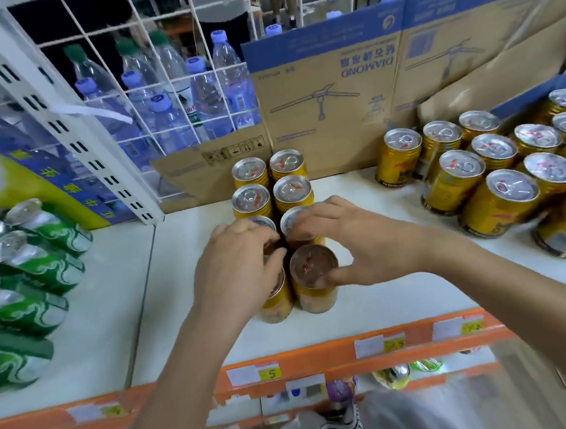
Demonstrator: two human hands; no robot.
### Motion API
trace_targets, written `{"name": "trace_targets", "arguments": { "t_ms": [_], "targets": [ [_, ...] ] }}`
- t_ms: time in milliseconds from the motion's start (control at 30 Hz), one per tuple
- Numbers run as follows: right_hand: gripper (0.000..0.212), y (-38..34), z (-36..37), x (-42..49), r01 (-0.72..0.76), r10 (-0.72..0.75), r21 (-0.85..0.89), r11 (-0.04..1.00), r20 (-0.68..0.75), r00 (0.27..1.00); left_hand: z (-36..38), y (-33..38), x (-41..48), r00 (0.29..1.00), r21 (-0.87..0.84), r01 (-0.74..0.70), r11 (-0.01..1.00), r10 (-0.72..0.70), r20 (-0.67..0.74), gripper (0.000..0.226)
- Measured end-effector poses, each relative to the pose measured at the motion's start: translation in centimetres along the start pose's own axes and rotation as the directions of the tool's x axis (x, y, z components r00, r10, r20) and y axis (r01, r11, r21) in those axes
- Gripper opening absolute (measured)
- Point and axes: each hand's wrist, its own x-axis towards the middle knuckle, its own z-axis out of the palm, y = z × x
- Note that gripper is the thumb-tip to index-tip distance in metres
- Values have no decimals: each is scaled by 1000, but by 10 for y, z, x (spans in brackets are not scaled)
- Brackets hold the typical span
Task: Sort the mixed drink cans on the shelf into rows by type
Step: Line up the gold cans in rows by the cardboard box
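Green cans (36,251) stacked at 9 o'clock are a different type, so I leave them. Centre of the shelf (380,291): the gold double row (290,193) runs toward 12 o'clock against the cardboard box (327,94). My left hand (238,267) is curled over the front-left can (276,302), holding it from above. My right hand (353,239) holds the front-right can (314,267), thumb on its 4 o'clock rim and fingers reaching over the can behind. As I read it, the step is seating the front pair. I'd push both toward 12 o'clock together until they touch the pair behind, pressing low on the walls rather than the rims so nothing tips, and square the two columns before letting go. The loose gold cluster (507,178) at 3 o'clock looks like the next source. I'd take the nearest cans first and watch my forearm near that group.
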Motion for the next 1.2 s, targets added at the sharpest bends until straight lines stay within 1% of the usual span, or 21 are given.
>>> {"name": "trace_targets", "arguments": {
  "t_ms": [33,100,200,267,333,400,500,567,633,700,767,833,900,967,1033,1200],
  "targets": [
    [57,4,-7,0,-53,54,17,998,-46,998,-1,4,6,1000,-19,-14,1000,14,-22,32],
    [53,25,-16,1,-208,204,-44,977,-86,975,1,12,23,997,-42,-63,997,61,-38,35],
    [52,73,-28,2,-435,420,-175,883,-116,900,6,28,55,992,-35,-128,991,128,-16,35],
    [50,100,-41,1,-539,515,-229,811,-158,842,12,38,78,991,24,-132,991,132,11,35],
    [49,118,-53,0,-582,563,-320,748,-158,811,17,45,101,991,84,-133,988,132,14,36],
    [48,129,-62,0,-566,574,-428,705,-125,809,22,50,117,994,129,-107,986,107,10,35],
    [54,140,-64,0,-533,600,-531,659,-57,798,27,55,130,999,173,-34,984,28,40,38],
    [55,142,-61,1,-528,612,-570,630,-56,789,29,55,130,999,201,-43,979,36,34,28],
    [54,146,-63,4,-538,611,-567,624,-75,788,31,54,132,999,217,-43,975,41,11,26],
    [51,149,-67,8,-548,594,-509,664,-85,800,37,50,134,999,216,-30,976,34,-14,33],
    [49,149,-67,14,-535,550,-398,745,-87,831,43,45,136,999,185,-19,983,27,-40,39],
    [47,144,-63,23,-493,488,-305,815,-97,867,49,41,139,998,162,-13,987,23,-61,45],
    [49,135,-54,36,-446,436,-268,854,-99,895,52,39,140,998,150,-7,989,17,-68,49],
    [57,126,-44,50,-422,410,-257,869,-100,906,51,39,139,998,127,-8,992,16,-67,56],
    [60,122,-35,60,-425,412,-243,872,-103,905,49,38,138,998,110,-21,994,28,-61,61],
    [49,122,-17,64,-395,366,-282,874,-152,918,49,37,137,997,104,-30,994,37,-72,60]
  ]
}}
